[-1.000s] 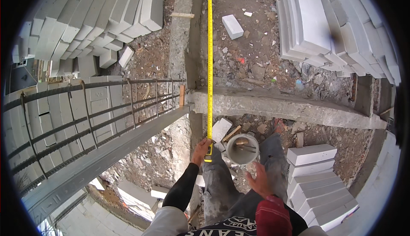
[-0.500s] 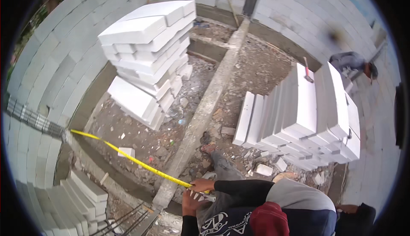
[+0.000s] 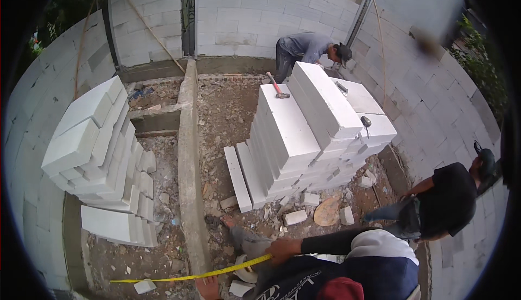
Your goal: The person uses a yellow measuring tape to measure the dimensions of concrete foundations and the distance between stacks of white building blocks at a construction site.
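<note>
A yellow measuring tape blade stretches across the lower part of the view, from beside a small white block piece to my right hand. My right hand, in a black sleeve, is closed round its near end; any case is hidden in the grip. Lower left, my left hand lies against the concrete beam just under the blade, fingers stretched out and touching its edge. The lower edge cuts off part of that hand. My grey-trousered leg and foot are beside the beam.
Stacks of white blocks stand left and centre. A red-handled hammer and a small dark round tool lie on the centre stack. One person bends behind it; another in black is at right. Rubble covers the ground.
My view has turned right, so the stacks have shifted left. My left hand has moved away from my right hand, down and left along the tape. The right hand keeps its grip.
</note>
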